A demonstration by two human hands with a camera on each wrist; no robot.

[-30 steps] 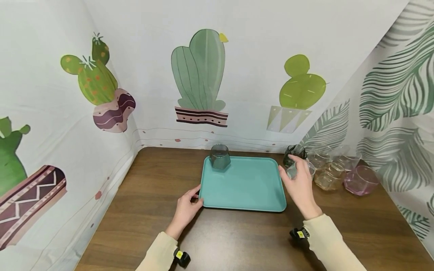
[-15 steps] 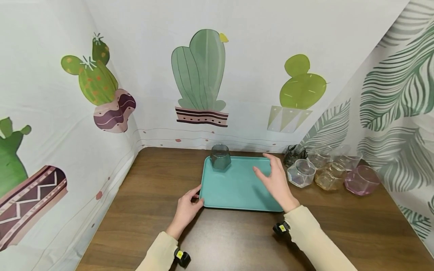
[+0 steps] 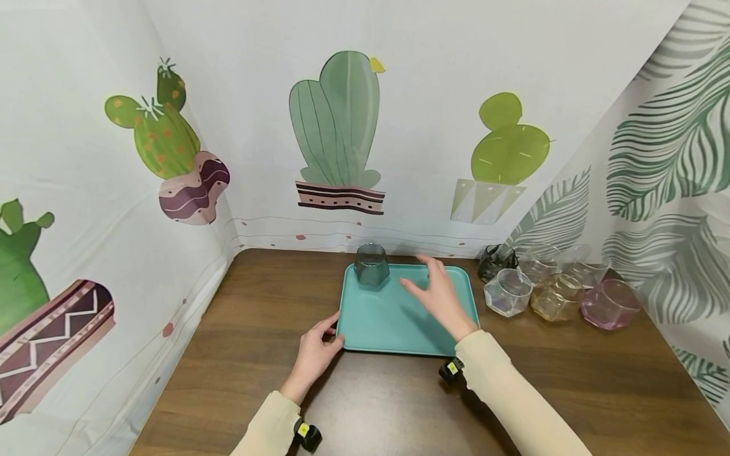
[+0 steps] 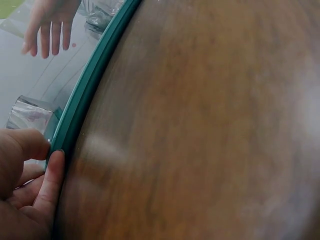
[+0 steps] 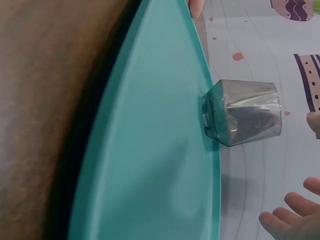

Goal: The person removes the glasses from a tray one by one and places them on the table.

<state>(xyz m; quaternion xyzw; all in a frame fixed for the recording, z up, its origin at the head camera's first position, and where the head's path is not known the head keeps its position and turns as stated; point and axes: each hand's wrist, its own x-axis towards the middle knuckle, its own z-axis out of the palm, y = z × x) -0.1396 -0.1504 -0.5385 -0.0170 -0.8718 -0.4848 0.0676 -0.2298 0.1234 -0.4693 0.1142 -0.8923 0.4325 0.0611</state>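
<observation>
A turquoise rectangular tray (image 3: pixel 393 326) lies on the wooden table. My left hand (image 3: pixel 315 354) pinches its near left corner; in the left wrist view, thumb and fingers (image 4: pixel 52 182) meet at the tray's rim (image 4: pixel 85 95). On the tray's far left corner stands a smoky grey faceted drinking glass (image 3: pixel 372 266), upright and seemingly containing nothing. Above the tray's right half hovers my right hand (image 3: pixel 441 297), thumb and fingers spread apart, holding nothing. The right wrist view shows the same glass (image 5: pixel 250 112) beyond these fingers (image 5: pixel 295 215), with a gap between.
Right of the tray stand several more glasses: a black-patterned one (image 3: pixel 497 263), a clear one (image 3: pixel 507 292), an amber one (image 3: pixel 556 297), a pink one (image 3: pixel 610 305) and further clear ones (image 3: pixel 538 263) behind. A cactus-print cloth (image 3: pixel 422 221) hangs along the table's back edge.
My right hand has moved left from beside the clear glass to over the tray, toward the grey glass. The left hand has stayed at the tray's corner.
</observation>
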